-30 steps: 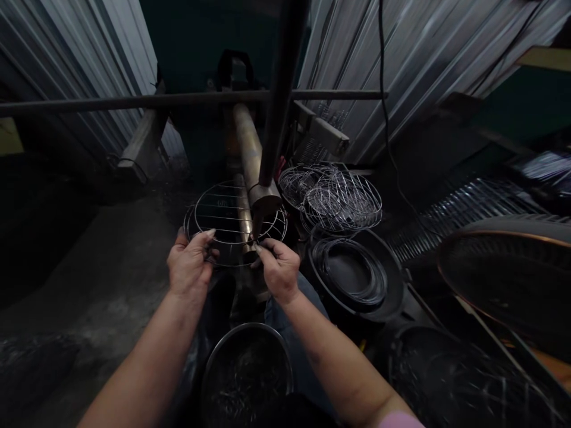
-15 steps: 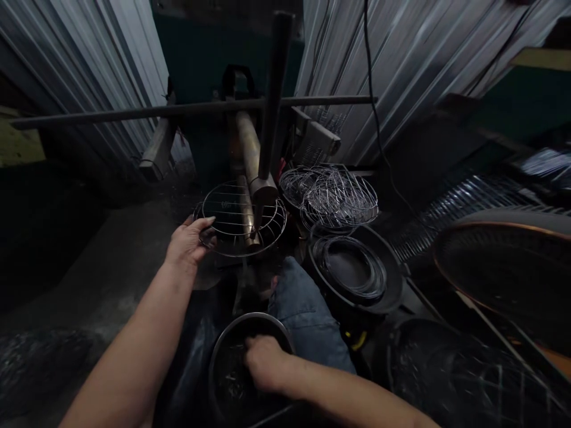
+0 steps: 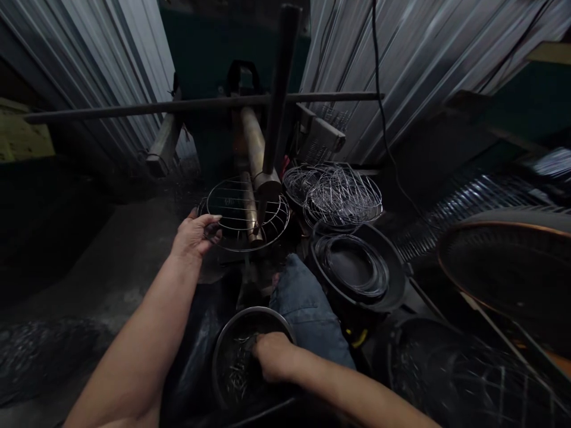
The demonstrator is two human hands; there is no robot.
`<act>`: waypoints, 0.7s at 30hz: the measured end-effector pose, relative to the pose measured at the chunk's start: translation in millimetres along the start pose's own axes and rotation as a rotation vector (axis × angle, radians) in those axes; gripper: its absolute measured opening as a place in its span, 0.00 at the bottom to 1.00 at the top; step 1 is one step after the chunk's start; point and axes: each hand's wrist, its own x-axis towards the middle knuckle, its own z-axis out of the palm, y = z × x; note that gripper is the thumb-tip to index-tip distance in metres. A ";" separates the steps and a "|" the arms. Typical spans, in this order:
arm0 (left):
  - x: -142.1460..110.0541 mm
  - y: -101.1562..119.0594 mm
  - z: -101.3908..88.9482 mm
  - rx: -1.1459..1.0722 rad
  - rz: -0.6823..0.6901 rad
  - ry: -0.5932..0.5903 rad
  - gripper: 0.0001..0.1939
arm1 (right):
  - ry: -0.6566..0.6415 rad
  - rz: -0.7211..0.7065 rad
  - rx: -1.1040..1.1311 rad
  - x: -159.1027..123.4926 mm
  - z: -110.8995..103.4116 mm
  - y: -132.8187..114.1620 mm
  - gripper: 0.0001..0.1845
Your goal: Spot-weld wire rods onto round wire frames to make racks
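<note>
My left hand point(image 3: 194, 233) pinches the left rim of a round wire rack point(image 3: 227, 227), thumb on top and fingers curled below. The rack has two rings joined by thin cross wires, and it sits around a lower brass-coloured bar point(image 3: 251, 208), under the tip of a thicker cylinder point(image 3: 255, 142). Down in a dark metal bowl point(image 3: 218, 351) between the legs is my right hand point(image 3: 273, 355), its fingers curled together; what they hold, if anything, is hidden. Small bent wire pieces point(image 3: 238, 380) lie in the bowl beside it.
Finished-looking wire racks point(image 3: 341, 196) are heaped right of the cylinder. Nearer stands a black pan point(image 3: 395, 285) with coiled wire rings point(image 3: 354, 267). A horizontal rod point(image 3: 205, 105) and an upright bar point(image 3: 279, 89) cross the machine. A copper-rimmed round pan point(image 3: 513, 273) stands far right.
My right hand left the rack beside the bar tip and went down into the bowl, where it has shifted slightly. My left hand has stayed on the rack's rim.
</note>
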 end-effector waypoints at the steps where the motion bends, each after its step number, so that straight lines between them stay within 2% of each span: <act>1: 0.2 -0.8 -0.3 -0.014 0.005 -0.003 0.25 | 0.030 0.024 0.046 -1.8 -1.0 3.2 0.22; 4: -2.1 -5.7 -1.0 -0.050 0.041 0.006 0.25 | 0.118 0.083 0.178 -7.6 -3.3 13.1 0.17; 8: -14.5 -16.8 -2.2 -0.095 0.110 0.091 0.26 | 0.263 0.087 0.373 -10.5 0.5 23.4 0.10; 10: -21.8 -22.0 -3.5 -0.131 0.133 0.131 0.27 | 0.321 0.102 0.581 -13.6 3.2 27.7 0.09; 12: -27.2 -25.8 -5.3 -0.159 0.141 0.145 0.27 | 0.399 0.094 0.894 -22.1 2.7 33.3 0.09; 14: -29.8 -28.3 -7.1 -0.168 0.154 0.135 0.27 | 0.543 0.042 1.138 -36.3 -2.6 41.9 0.10; 16: -30.3 -30.4 -8.4 -0.169 0.174 0.119 0.26 | 0.785 0.012 1.232 -52.3 -10.5 54.2 0.14; 18: -30.5 -32.8 -8.5 -0.176 0.185 0.108 0.26 | 1.039 0.046 1.211 -63.9 -16.3 68.9 0.16; 19: -30.8 -34.0 -7.9 -0.183 0.187 0.103 0.26 | 1.124 0.071 1.187 -66.7 -17.0 76.5 0.17; 21: -32.7 -36.0 -5.8 -0.192 0.196 0.095 0.27 | 1.190 0.095 1.135 -66.1 -13.1 90.4 0.19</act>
